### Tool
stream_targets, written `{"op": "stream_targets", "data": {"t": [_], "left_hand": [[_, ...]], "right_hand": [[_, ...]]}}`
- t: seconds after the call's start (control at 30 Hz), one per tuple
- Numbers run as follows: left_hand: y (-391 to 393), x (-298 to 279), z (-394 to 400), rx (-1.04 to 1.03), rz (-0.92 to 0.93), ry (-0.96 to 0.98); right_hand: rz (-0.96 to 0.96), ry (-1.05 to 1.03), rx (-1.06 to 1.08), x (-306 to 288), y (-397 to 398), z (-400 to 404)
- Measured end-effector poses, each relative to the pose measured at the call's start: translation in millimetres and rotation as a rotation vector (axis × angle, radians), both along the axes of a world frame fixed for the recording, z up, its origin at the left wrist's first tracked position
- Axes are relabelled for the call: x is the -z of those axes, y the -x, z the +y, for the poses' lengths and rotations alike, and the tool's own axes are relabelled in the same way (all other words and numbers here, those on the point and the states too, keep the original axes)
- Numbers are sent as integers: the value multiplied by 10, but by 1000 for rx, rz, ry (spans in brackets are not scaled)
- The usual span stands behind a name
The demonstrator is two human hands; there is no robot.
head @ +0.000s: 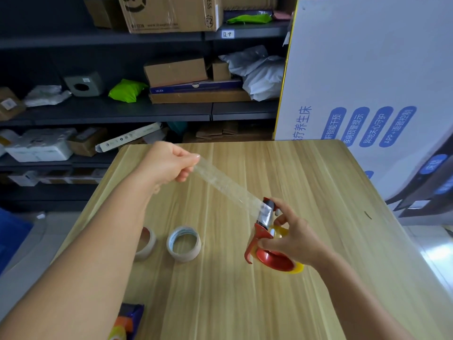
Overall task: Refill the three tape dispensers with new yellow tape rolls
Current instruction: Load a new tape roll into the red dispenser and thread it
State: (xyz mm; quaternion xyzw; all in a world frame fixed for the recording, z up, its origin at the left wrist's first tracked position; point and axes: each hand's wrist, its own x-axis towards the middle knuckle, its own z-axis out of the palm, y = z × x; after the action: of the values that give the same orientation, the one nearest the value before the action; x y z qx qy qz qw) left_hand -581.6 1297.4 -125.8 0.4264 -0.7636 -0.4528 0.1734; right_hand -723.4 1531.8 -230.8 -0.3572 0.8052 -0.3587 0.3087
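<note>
Dark storeroom shelving backs a pale wooden table (318, 180). Right hand (291, 231) grips the red plastic tape dispenser (267, 244), yellow roll apparently seated, above the table. Left hand (171, 163) pinches the clear drawn-out tape strip (220, 182), taut between the two. Judgement: strip light, limp, sticky; hold by its end.

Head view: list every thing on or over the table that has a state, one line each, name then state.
Red tape dispenser: lifted off the table, loaded with a yellow roll.
Yellow tape roll: seated in the dispenser.
Tape strip: pulled out taut from the dispenser head.
Left hand: pinching the strip's free end.
Right hand: gripping the dispenser.
Two empty cores: lying flat on the wooden table.
</note>
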Motion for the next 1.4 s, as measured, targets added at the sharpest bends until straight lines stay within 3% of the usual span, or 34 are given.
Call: {"op": "stream_targets", "data": {"t": [0.4,0.87,1.13,1.4], "left_hand": [[-121,1149,312,-111,110,-568],[-184,1539,598,-201,133,-704],[-193,1572,722,-245,125,-740],[-255,1512,862,-247,340,-913]], "right_hand": [[-282,313,-40,-262,92,-97],[-148,367,-15,-225,-86,-260],[-193,343,46,-264,-141,-300],[-205,320,130,-242,-138,-346]]}}
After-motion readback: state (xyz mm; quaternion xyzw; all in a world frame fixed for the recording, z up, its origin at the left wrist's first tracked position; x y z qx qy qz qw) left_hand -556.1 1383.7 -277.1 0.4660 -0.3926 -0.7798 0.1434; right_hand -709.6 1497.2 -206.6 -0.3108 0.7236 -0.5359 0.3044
